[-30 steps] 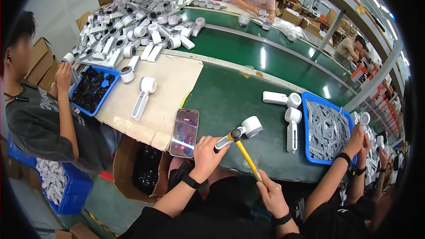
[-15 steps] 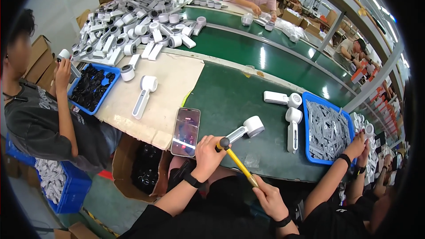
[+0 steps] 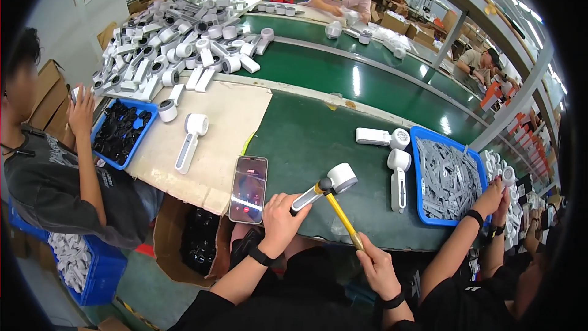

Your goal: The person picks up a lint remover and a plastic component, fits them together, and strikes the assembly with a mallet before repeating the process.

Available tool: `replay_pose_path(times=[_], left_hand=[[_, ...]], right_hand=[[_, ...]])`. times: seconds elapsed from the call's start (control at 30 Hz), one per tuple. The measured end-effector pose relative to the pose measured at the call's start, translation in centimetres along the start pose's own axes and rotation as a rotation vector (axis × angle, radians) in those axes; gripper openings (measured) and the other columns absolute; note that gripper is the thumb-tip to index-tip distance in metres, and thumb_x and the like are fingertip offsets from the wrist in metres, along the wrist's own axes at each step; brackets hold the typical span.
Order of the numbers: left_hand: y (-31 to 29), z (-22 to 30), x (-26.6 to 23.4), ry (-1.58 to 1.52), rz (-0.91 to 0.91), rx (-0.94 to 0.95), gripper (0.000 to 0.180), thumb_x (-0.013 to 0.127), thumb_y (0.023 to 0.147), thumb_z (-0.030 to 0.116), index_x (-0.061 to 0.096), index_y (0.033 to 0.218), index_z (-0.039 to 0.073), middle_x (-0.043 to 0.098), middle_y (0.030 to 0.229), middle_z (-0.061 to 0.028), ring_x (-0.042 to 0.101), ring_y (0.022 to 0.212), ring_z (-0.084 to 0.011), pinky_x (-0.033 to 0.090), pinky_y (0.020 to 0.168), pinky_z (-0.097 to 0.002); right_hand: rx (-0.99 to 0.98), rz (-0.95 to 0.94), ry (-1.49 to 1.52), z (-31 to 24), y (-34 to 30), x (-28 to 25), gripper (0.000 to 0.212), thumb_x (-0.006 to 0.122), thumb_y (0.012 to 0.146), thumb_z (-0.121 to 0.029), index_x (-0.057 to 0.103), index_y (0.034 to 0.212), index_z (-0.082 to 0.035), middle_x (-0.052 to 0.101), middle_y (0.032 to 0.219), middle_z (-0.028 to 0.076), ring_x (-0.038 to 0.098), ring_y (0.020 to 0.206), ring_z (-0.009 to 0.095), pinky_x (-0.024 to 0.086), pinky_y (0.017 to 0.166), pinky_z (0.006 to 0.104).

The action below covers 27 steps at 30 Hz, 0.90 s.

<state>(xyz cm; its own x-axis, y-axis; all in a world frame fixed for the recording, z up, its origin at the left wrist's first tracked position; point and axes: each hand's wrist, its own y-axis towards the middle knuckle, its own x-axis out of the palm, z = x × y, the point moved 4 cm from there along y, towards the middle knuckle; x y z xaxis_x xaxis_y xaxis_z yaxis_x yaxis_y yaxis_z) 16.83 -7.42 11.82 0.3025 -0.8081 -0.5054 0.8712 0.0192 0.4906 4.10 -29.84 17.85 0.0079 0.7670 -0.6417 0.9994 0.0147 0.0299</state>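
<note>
My left hand [image 3: 280, 224] is closed around the grey-and-white handle of a white lint shaver [image 3: 340, 176], which lies on the green bench with its round head pointing away to the right. In my right hand [image 3: 378, 266] is a small mallet [image 3: 342, 216] with a yellow handle and a black head. The mallet's head is over the shaver's handle, close to the neck; whether they touch I cannot tell. Left of my left hand lies a phone [image 3: 248, 189] with its screen lit.
Two more shavers [image 3: 383, 138] [image 3: 399, 181] lie beside a blue tray [image 3: 418, 199] of grey strips. Another shaver [image 3: 192, 143] rests on cardboard, near a blue tray [image 3: 152, 108] of black parts. Co-workers sit at both sides. A big heap of shavers [image 3: 177, 46] lies far left.
The mallet's head has moved from over my left fingers up along the shaver's handle toward its round head. The left co-worker's hands have come together. The view has shifted slightly.
</note>
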Motion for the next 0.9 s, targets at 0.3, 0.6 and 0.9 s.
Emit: replay_pose_path(times=[0.3,0.6,0.9], left_hand=[[-0.2,-0.4,0.2,0.03,-0.032,-0.052,0.024,0.083,0.076,0.02,0.073,0.094,0.007,0.066,0.083,-0.0079,0.062,0.082,-0.0299,0.05,0.073,-0.0413],[0.5,1.4,-0.5,0.14,-0.155,-0.036,0.024,0.079,0.081,0.019,0.07,0.099,0.006,0.066,0.092,-0.0107,0.065,0.089,-0.033,0.051,0.076,-0.0418],[3.6,0.6,-4.5,0.003,-0.174,-0.005,0.027,0.077,0.082,0.014,0.067,0.104,-0.001,0.066,0.095,-0.0205,0.065,0.087,-0.0407,0.053,0.075,-0.0456]], right_hand=[[-0.122,-0.129,-0.012,-1.4,-0.7,0.7,0.043,0.063,0.096,-0.01,0.056,0.137,0.0,0.067,0.088,0.019,0.065,0.074,0.028,0.052,0.074,0.0328],[0.032,0.049,0.041,0.5,0.3,0.0,0.042,0.061,0.097,-0.008,0.055,0.137,0.001,0.066,0.094,0.025,0.067,0.085,0.037,0.052,0.078,0.0348],[0.26,0.106,0.481,3.1,-0.7,-0.6,0.045,0.058,0.099,-0.007,0.054,0.144,-0.004,0.054,0.07,-0.002,0.047,0.055,0.004,0.039,0.051,0.0196]])
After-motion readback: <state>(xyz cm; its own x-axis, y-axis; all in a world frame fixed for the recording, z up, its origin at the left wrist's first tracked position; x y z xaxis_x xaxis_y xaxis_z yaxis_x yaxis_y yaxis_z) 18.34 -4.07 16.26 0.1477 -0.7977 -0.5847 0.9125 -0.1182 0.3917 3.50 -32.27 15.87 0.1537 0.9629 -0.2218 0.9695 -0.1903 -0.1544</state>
